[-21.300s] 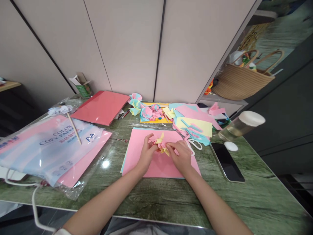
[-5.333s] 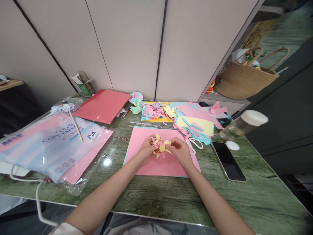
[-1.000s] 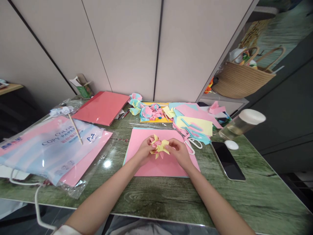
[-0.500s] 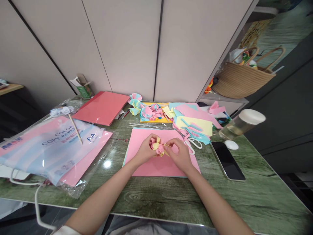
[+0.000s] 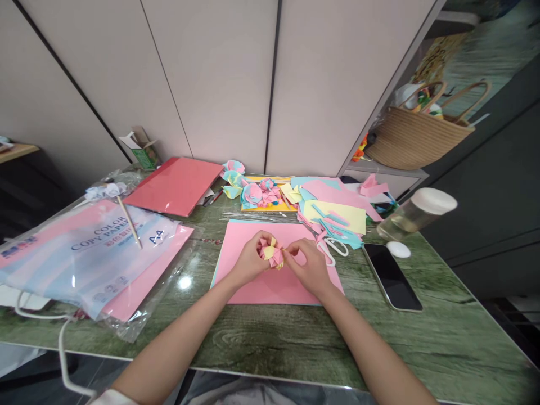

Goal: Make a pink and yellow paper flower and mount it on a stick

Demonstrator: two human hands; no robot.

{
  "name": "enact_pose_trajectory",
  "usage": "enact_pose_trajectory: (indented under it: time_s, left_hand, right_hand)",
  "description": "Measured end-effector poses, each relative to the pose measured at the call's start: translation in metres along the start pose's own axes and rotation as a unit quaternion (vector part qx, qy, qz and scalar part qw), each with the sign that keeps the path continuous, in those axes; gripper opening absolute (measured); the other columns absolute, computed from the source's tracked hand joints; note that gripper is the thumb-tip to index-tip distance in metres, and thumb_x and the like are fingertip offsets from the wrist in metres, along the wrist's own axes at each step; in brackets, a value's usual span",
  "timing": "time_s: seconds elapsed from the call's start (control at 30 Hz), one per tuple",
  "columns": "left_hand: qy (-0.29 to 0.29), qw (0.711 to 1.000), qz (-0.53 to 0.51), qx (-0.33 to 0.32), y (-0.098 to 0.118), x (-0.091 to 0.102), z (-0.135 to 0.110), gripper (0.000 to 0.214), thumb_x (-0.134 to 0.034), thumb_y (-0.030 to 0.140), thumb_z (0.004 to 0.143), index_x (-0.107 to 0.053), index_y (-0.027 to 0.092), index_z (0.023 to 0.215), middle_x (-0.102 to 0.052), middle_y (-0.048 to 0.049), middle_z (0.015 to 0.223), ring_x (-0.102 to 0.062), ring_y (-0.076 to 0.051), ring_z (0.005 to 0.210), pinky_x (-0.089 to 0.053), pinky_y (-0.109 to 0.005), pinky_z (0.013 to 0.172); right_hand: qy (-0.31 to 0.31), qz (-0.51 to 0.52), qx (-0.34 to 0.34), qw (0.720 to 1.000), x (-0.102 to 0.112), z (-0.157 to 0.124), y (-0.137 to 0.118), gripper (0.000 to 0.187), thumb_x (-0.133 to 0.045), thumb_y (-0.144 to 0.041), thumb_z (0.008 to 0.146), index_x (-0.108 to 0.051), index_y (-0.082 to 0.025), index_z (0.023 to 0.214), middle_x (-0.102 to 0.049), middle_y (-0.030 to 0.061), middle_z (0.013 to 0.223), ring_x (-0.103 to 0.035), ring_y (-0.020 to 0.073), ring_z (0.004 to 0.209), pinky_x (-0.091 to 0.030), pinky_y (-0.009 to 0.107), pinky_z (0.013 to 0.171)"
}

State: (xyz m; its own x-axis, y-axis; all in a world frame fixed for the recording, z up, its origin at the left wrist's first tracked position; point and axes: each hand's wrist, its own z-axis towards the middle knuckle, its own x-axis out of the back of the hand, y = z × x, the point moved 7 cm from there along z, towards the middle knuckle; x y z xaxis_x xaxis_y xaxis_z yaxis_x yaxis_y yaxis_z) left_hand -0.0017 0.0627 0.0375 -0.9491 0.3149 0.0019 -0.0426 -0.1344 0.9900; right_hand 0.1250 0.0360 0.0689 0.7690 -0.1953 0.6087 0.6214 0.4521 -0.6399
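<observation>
A folded paper flower (image 5: 272, 255) in pink and yellow is held up over a stack of pink paper sheets (image 5: 270, 288). My left hand (image 5: 252, 257) wraps round its left side, fingers closed on it. From the right, the thumb and forefinger of my right hand (image 5: 310, 267) pinch the flower's edge. The fingertips hide part of the petals. White-handled scissors (image 5: 333, 250) lie just right of my right hand, beside paper offcuts (image 5: 337, 225).
Finished paper flowers (image 5: 253, 193) sit at the back. A red folder (image 5: 177, 185) and a bag of colour copy paper (image 5: 113, 247) lie at left. On the right are a phone (image 5: 392, 277), a white round lid (image 5: 399, 250) and a clear bottle (image 5: 407, 216).
A yellow strip that stuck out at the flower's right edge now lies in against it under my right fingers. Both hands stay in nearly the same place.
</observation>
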Motion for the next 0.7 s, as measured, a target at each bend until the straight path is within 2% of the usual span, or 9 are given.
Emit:
enact_pose_trajectory:
  time_s: [0.23,0.57,0.7]
  left_hand:
    - [-0.018,1.0,-0.009,0.005,-0.0046,-0.0012,0.0002,0.035,-0.065,0.012,0.053,-0.044,0.017,0.081,-0.048,0.0026,0.076,-0.045,-0.007,0.063,-0.038,-0.017,0.052]
    - [0.0,1.0,-0.002,0.014,-0.0009,-0.0015,0.0011,0.034,-0.065,0.013,0.055,-0.045,0.017,0.082,-0.05,0.002,0.077,-0.048,-0.008,0.064,-0.04,-0.019,0.054]
    - [-0.004,1.0,0.01,0.011,-0.0025,-0.0006,0.0011,0.035,-0.065,0.011,0.054,-0.045,0.017,0.082,-0.049,0.0024,0.077,-0.045,-0.007,0.063,-0.038,-0.018,0.053]
  right_hand:
    - [-0.042,0.038,-0.031,0.998,-0.006,-0.0011,0.0074,0.007,-0.05,-0.025,0.08,-0.05,-0.021,0.074,-0.057,-0.0008,0.072,-0.049,0.014,0.069,-0.037,0.028,0.067]
    - [-0.023,-0.003,0.002,1.0,-0.0051,-0.0012,0.0053,0.008,-0.05,-0.023,0.079,-0.051,-0.02,0.071,-0.056,-0.0003,0.068,-0.049,0.0145,0.069,-0.038,0.028,0.068]
    - [-0.034,0.019,-0.002,0.999,-0.0049,-0.0004,0.0054,0.004,-0.05,-0.022,0.078,-0.053,-0.021,0.076,-0.059,-0.0001,0.072,-0.052,0.0142,0.07,-0.039,0.028,0.069]
